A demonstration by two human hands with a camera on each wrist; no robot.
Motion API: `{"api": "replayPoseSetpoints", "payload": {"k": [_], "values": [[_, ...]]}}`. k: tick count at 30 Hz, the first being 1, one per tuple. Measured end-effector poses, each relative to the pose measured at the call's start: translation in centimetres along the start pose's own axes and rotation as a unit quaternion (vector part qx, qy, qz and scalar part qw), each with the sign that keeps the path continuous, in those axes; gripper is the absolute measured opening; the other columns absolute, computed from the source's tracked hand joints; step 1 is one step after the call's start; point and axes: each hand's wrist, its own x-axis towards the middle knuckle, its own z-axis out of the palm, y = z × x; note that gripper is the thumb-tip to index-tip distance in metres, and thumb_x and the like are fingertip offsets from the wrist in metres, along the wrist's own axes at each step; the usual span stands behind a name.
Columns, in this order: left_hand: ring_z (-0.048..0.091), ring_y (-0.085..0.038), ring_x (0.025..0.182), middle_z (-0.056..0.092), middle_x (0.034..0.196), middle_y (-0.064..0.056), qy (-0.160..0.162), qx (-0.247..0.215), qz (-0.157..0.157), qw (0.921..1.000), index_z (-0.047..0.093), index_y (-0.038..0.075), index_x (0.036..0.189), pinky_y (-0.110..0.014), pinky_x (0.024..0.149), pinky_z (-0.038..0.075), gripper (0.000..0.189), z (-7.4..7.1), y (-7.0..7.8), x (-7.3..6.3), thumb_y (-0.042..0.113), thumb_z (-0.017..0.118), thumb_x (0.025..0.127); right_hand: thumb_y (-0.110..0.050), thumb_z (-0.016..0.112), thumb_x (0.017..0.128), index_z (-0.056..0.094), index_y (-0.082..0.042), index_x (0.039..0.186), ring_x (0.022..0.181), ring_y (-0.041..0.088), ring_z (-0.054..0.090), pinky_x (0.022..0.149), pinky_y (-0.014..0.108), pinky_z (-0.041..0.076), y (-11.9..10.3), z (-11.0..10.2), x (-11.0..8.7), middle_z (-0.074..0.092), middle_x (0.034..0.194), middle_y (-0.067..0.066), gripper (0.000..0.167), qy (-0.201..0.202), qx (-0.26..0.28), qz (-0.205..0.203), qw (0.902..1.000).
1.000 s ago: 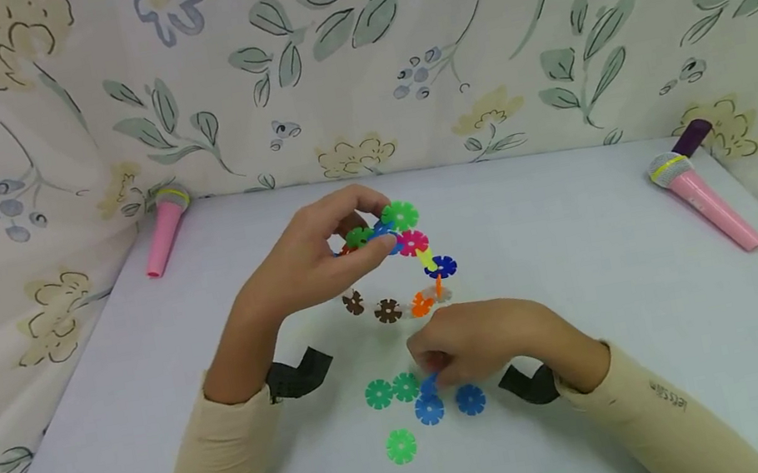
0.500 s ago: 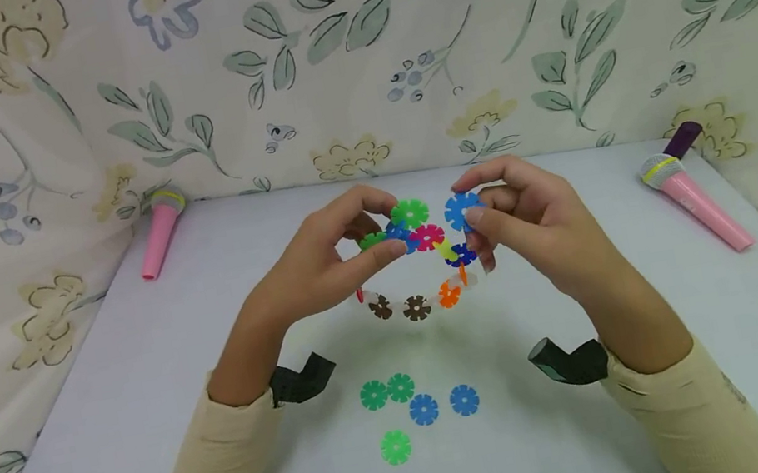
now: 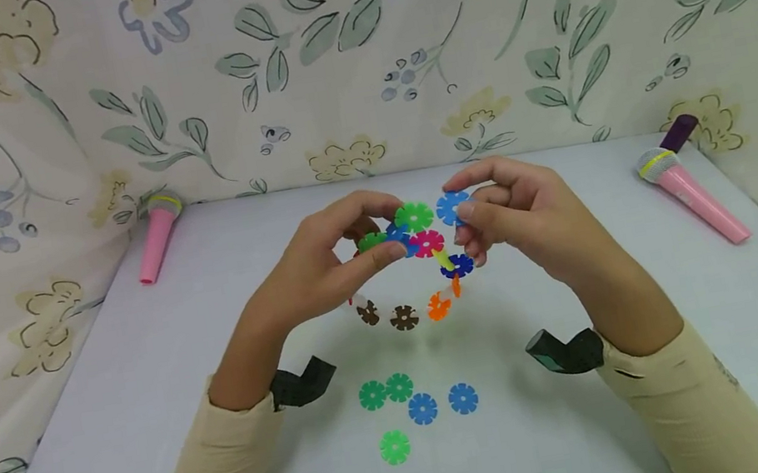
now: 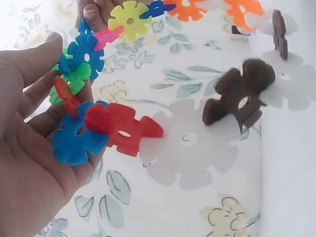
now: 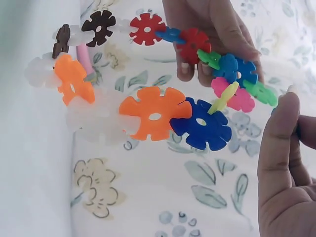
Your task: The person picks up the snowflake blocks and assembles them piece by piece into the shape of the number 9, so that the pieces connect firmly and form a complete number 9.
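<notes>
My left hand [image 3: 322, 259] pinches a blue flower-shaped disc [image 3: 400, 238] in a closed ring of slotted plastic snap discs, held above the table. A light green disc [image 3: 414, 217] stands out from the ring's top, beside a pink disc [image 3: 428, 243]. Brown discs [image 3: 404, 317] and an orange disc [image 5: 155, 118] hang along the lower side, with translucent white ones between. Between thumb and fingers, my right hand [image 3: 528, 219] pinches a loose blue disc [image 3: 452, 207], just right of the light green one and slightly apart. Fingers mostly hide that disc in the right wrist view.
Below the ring lie two green discs [image 3: 372, 395], two blue discs [image 3: 463, 398] and a light green disc [image 3: 395, 447] on the white table [image 3: 157, 445]. One pink toy microphone [image 3: 158, 237] lies back left, another pink microphone [image 3: 700, 201] back right, beside a dark purple object [image 3: 679, 132].
My right hand has picked a blue disc off the table and raised it to the ring's right side. Since half a second ago it has come slightly closer to the light green disc.
</notes>
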Motion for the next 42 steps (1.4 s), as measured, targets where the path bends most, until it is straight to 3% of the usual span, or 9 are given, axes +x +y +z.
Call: {"api": "replayPoseSetpoints", "payload": {"k": [11, 21, 27, 33, 38, 42], "values": [[0.064, -0.011, 0.087, 0.067, 0.118, -0.006, -0.005, 0.003, -0.013, 0.9999, 0.060, -0.001, 0.128, -0.032, 0.080, 0.054, 0.040, 0.0, -0.1, 0.1, 0.003, 0.074, 0.090, 0.003, 0.054, 0.099, 0.054, 0.009, 0.122, 0.073, 0.026, 0.068, 0.065, 0.034, 0.058, 0.7, -0.6, 0.3, 0.070, 0.083, 0.016, 0.024, -0.016, 0.046, 0.012, 0.9988], [0.064, -0.010, 0.083, 0.070, 0.114, -0.005, 0.005, -0.001, -0.006, 1.0000, 0.063, -0.002, 0.128, -0.032, 0.079, 0.054, 0.044, 0.1, -0.1, 0.1, 0.002, 0.077, 0.087, 0.001, 0.056, 0.100, 0.054, 0.001, 0.120, 0.075, 0.020, 0.070, 0.066, 0.029, 0.058, 1.2, -0.5, 0.4, 0.072, 0.085, 0.010, 0.020, -0.053, 0.126, 0.030, 0.9902], [0.059, -0.008, 0.081, 0.069, 0.099, 0.006, 0.005, 0.039, -0.007, 0.9992, 0.062, 0.004, 0.136, -0.029, 0.068, 0.051, 0.051, 0.1, 0.1, 0.0, 0.009, 0.077, 0.088, 0.000, 0.058, 0.100, 0.056, 0.001, 0.118, 0.076, 0.020, 0.071, 0.067, 0.029, 0.058, 1.3, -0.5, 0.6, 0.072, 0.085, 0.011, 0.018, -0.037, 0.123, 0.032, 0.9912], [0.054, -0.009, 0.079, 0.068, 0.103, 0.005, 0.008, 0.066, 0.001, 0.9978, 0.061, 0.005, 0.137, -0.027, 0.066, 0.048, 0.052, 0.1, 0.2, 0.0, 0.011, 0.077, 0.089, 0.001, 0.058, 0.100, 0.058, 0.002, 0.115, 0.075, 0.023, 0.072, 0.067, 0.031, 0.058, 1.2, -0.9, 0.7, 0.073, 0.085, 0.013, 0.016, -0.054, 0.121, 0.034, 0.9906], [0.054, -0.009, 0.078, 0.068, 0.106, 0.004, 0.003, 0.053, 0.000, 0.9986, 0.062, 0.005, 0.137, -0.028, 0.064, 0.049, 0.050, 0.1, 0.4, 0.1, 0.010, 0.077, 0.089, 0.001, 0.055, 0.101, 0.062, 0.002, 0.115, 0.072, 0.021, 0.068, 0.066, 0.031, 0.058, 1.2, -1.1, 0.8, 0.071, 0.083, 0.011, 0.016, -0.088, 0.133, 0.023, 0.9870], [0.055, -0.009, 0.080, 0.067, 0.111, 0.002, 0.000, 0.040, -0.006, 0.9992, 0.062, 0.006, 0.137, -0.030, 0.064, 0.051, 0.050, 0.3, 0.5, 0.1, 0.009, 0.077, 0.089, -0.002, 0.055, 0.101, 0.064, 0.001, 0.115, 0.070, 0.019, 0.066, 0.064, 0.030, 0.057, 1.3, -1.0, 0.8, 0.069, 0.082, 0.010, 0.017, -0.090, 0.142, 0.023, 0.9855]]}}
